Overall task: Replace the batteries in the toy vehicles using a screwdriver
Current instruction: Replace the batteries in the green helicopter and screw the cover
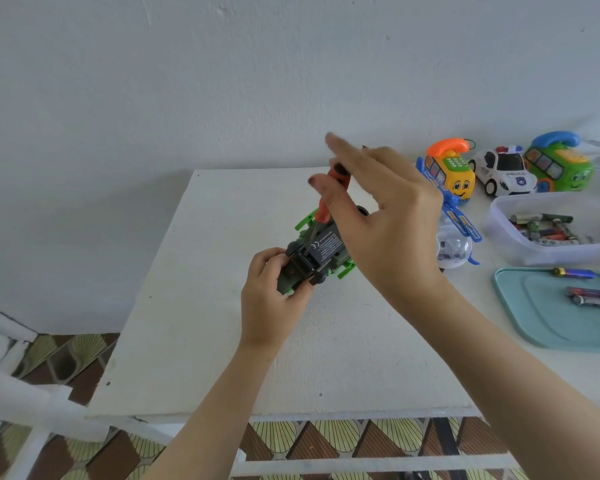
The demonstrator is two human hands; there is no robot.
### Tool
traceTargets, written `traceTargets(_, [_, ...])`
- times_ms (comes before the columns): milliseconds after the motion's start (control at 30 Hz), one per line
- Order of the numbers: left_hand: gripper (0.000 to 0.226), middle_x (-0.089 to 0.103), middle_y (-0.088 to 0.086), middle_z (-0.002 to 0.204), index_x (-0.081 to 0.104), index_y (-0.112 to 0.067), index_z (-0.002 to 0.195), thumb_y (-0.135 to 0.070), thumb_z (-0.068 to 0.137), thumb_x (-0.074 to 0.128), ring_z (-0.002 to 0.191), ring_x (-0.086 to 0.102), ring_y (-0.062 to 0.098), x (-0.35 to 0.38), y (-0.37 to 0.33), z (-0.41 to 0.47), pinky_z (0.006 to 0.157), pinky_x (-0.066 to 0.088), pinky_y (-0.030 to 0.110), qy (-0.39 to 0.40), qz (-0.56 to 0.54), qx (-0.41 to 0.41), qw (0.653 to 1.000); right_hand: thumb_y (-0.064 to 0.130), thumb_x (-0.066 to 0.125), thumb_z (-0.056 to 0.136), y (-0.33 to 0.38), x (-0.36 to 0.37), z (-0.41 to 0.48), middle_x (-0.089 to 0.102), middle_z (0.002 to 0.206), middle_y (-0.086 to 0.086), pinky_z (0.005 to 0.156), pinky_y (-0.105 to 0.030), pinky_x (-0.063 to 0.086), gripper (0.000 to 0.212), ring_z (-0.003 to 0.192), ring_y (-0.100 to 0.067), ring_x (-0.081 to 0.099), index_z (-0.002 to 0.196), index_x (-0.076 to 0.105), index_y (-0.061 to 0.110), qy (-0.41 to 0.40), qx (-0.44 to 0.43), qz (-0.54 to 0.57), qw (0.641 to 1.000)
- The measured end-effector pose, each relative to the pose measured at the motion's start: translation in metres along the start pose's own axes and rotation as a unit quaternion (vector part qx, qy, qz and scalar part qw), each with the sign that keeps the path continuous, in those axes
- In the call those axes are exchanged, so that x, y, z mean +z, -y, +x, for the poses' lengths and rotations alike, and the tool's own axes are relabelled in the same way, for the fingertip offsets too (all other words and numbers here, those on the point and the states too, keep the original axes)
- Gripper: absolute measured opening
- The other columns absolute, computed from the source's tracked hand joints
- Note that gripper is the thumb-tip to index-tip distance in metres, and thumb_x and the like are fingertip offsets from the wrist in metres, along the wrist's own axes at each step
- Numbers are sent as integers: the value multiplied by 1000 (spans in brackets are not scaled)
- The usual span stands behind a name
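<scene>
A green toy vehicle [321, 252] lies upside down on the white table [194, 306], its dark battery cover facing up. My left hand [271, 289] grips its near end. My right hand [378, 209] pinches the red and black handle of a screwdriver [329, 195] between thumb and fingers, index finger stretched out. The screwdriver's metal tip stands on the near-left corner of the battery cover.
At the back right stand a yellow phone-bus toy [451, 174], a white police car [503, 173] and a green phone-bus toy [558, 164]. A blue toy aircraft [461, 220] lies beside my right hand. A clear tub [499, 223] holds several batteries. A teal lid [534, 317] carries loose batteries [589, 296].
</scene>
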State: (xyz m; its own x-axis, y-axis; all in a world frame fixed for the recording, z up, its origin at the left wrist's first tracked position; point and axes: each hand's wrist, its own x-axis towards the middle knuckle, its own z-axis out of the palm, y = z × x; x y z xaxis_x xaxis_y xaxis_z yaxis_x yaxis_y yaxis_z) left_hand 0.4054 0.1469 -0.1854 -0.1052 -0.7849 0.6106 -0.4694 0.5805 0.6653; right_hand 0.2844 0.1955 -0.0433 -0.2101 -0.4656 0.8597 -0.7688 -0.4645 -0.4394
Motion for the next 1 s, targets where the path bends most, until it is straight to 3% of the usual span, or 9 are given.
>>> traceTargets(133, [36, 63, 10, 102, 69, 1, 93, -6, 63, 89, 90, 53, 5, 0, -1, 0, 76, 41, 0, 0, 2, -3, 1000, 7, 53, 93, -2, -4, 0, 69, 89, -8, 90, -32, 49, 25, 97, -15, 65, 114, 63, -1, 65, 23, 23, 997])
traceTargets(200, [37, 63, 11, 102, 68, 2, 92, -6, 63, 89, 89, 51, 2, -1, -1, 0, 77, 40, -1, -1, 4, 3, 1000, 17, 64, 89, 0, -4, 1, 69, 87, -8, 95, -25, 46, 24, 107, -8, 58, 107, 70, 3, 39, 23, 29, 999])
traceTargets(300, [37, 63, 12, 101, 68, 2, 92, -5, 63, 88, 90, 49, -1, -1, -1, 0, 77, 40, -2, -5, 1, 7, 1000, 19, 75, 80, 1, -4, 0, 66, 78, -7, 83, -12, 43, 20, 84, 0, 57, 96, 75, 6, -22, 24, 29, 999])
traceTargets(400, [35, 63, 10, 103, 69, 2, 93, -6, 64, 88, 91, 50, -2, 0, -1, 0, 78, 41, 0, -5, -3, -2, 1000, 5, 66, 86, -2, -5, -2, 68, 73, -5, 81, -19, 49, 19, 74, -9, 61, 104, 72, 2, -1, 43, 45, 998])
traceTargets(567, [33, 63, 8, 103, 68, 0, 91, -7, 65, 88, 89, 50, -1, 0, 0, 0, 75, 41, -1, -3, 1, -11, 1000, 7, 58, 91, 0, -8, -5, 70, 94, -11, 80, -22, 50, 24, 110, 1, 57, 113, 67, 3, 57, 67, 83, 993])
traceTargets(667, [35, 63, 9, 102, 68, 1, 91, -7, 64, 88, 90, 50, -2, -1, -2, 0, 76, 40, -1, -2, -1, -5, 1000, 20, 75, 79, 0, -7, -2, 65, 89, -5, 84, -11, 40, 29, 100, 13, 48, 106, 73, 9, 20, 77, 87, 993])
traceTargets(767, [36, 63, 10, 103, 69, 2, 93, -8, 64, 88, 91, 50, -1, -1, -3, 0, 78, 40, -1, -6, -4, -2, 1000, 17, 75, 79, 0, -4, -2, 67, 78, -4, 79, -6, 37, 27, 84, 8, 52, 106, 73, 10, -9, 89, 69, 994])
traceTargets(900, [35, 63, 10, 103, 69, 2, 91, -9, 64, 89, 90, 50, -2, -1, -2, 0, 77, 40, -1, -6, -2, -5, 1000, 5, 57, 91, -2, -4, -4, 68, 89, -1, 78, -13, 48, 28, 84, -7, 65, 118, 62, 6, 42, 106, 102, 988])
traceTargets(1000, [35, 63, 9, 102, 68, 2, 91, -10, 65, 88, 90, 50, -2, -1, -3, 0, 77, 40, -1, -3, -1, -7, 1000, 14, 60, 90, 0, -5, -3, 69, 101, -8, 83, -15, 47, 26, 101, -3, 61, 113, 67, 5, 41, 56, 61, 996])
